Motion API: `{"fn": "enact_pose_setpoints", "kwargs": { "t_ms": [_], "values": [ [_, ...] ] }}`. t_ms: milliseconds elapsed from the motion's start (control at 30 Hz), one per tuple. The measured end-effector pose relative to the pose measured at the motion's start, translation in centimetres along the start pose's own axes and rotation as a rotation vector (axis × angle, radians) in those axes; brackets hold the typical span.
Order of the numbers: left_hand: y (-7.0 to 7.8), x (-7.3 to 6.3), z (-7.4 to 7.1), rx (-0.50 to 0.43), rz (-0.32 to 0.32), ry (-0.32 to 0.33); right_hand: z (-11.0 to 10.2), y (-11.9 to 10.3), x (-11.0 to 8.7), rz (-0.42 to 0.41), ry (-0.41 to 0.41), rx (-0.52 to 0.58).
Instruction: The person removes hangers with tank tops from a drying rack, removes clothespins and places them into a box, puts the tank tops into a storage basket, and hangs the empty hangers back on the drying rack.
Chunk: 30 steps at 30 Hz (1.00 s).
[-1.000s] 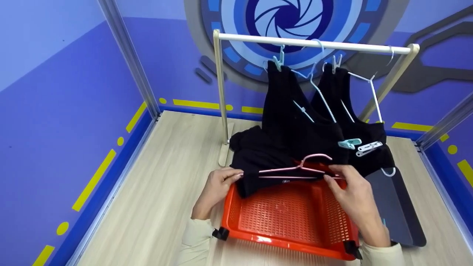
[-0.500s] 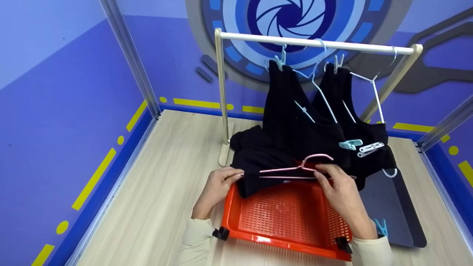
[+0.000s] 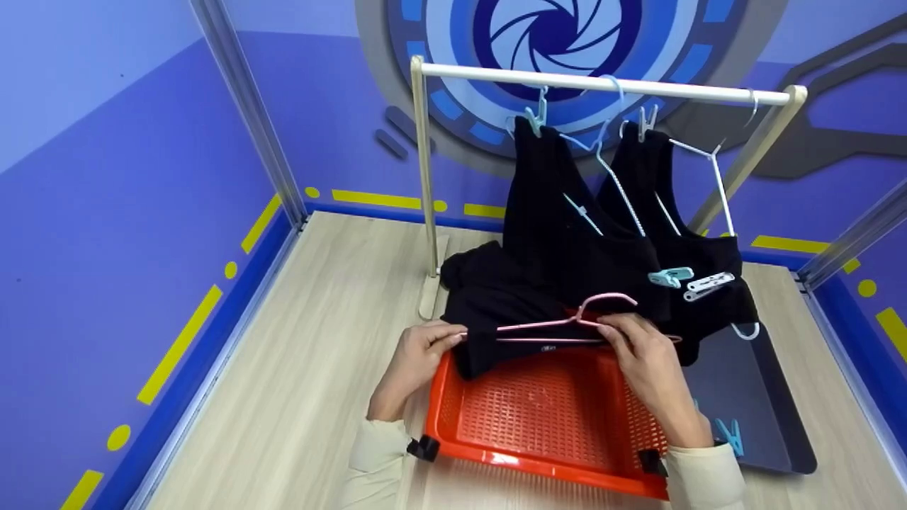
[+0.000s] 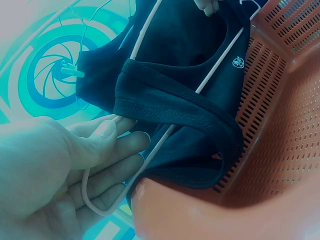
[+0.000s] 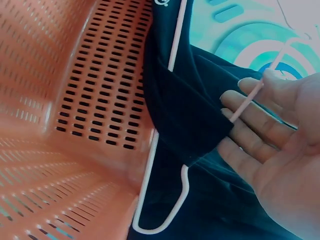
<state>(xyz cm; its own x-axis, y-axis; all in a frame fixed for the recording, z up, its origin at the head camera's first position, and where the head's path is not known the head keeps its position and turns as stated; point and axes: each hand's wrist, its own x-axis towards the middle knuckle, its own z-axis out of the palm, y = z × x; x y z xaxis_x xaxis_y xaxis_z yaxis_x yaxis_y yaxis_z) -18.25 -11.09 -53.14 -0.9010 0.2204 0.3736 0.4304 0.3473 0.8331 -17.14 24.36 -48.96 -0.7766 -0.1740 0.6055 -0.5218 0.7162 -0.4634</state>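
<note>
A pink hanger lies across the far side of the red basket, its hook pointing up and right. Straps of a black tank top loop over both arms of the hanger. My left hand pinches the hanger's left end between thumb and fingers, just outside the strap. With thumb and fingertips, my right hand pinches the right arm close to the hook. In the right wrist view the other strap sits beside those fingertips, and the hanger's rounded right end sticks out past it.
Behind, two black tops hang from the white rail of a wooden rack, with clothespins clipped on. A grey tray holding a blue clothespin lies right of the basket. A blue wall stands at the back.
My right hand has slid left along the hanger from its right end toward the hook. The right strap and hanger end now show past it. The left hand has stayed put.
</note>
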Motion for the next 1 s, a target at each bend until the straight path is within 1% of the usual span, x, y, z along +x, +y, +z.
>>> {"fn": "enact_pose_setpoints", "kwargs": {
  "t_ms": [400,733,933,1000],
  "values": [
    [-0.17,-0.01,0.0,0.021,0.012,0.02,-0.06,0.04,-0.29,-0.058,0.002,-0.014],
    [-0.16,0.07,0.0,-0.012,-0.028,0.015,0.09,0.31,-0.53,-0.112,0.03,0.008],
    [0.12,0.17,-0.12,-0.043,-0.053,-0.011,0.29,0.52,-0.63,-0.151,0.077,0.02],
    [0.25,0.15,-0.21,-0.036,-0.057,-0.016,0.4,0.53,-0.68,-0.16,0.089,0.021]
  ]
}}
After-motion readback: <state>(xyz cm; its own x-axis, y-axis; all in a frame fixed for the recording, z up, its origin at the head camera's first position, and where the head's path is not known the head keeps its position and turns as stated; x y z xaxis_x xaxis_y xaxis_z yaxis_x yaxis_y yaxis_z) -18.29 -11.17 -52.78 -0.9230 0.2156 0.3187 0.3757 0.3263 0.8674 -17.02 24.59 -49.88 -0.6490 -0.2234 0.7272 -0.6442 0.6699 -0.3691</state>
